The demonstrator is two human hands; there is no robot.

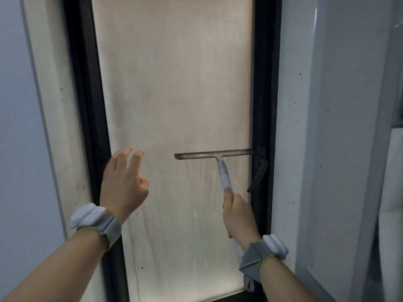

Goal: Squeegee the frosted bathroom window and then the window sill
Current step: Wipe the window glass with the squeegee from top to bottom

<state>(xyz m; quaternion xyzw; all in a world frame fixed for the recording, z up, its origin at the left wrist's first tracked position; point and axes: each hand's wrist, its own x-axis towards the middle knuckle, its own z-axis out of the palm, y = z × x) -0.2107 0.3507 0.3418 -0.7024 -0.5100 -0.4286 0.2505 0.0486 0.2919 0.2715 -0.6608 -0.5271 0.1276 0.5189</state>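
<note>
Right hand [237, 214] grips grimy grey squeegee [214, 154] — blade level on frosted window [174, 83].

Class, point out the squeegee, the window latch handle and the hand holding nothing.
squeegee [214, 154]: head view, on the middle of its blade bar.
window latch handle [258, 174]: head view, on its dark lever.
left hand [123, 184]: head view, on its back.

Single head-worn wide-angle view, facing forward and slightly down, close to a tall frosted window [174, 94] in a black frame [87, 105]. The pane filled the centre from top edge to near the bottom edge, with wall [305, 149] at both sides bowed by the lens. Both forearms entered from the lower corners; no second view was recorded.
</note>
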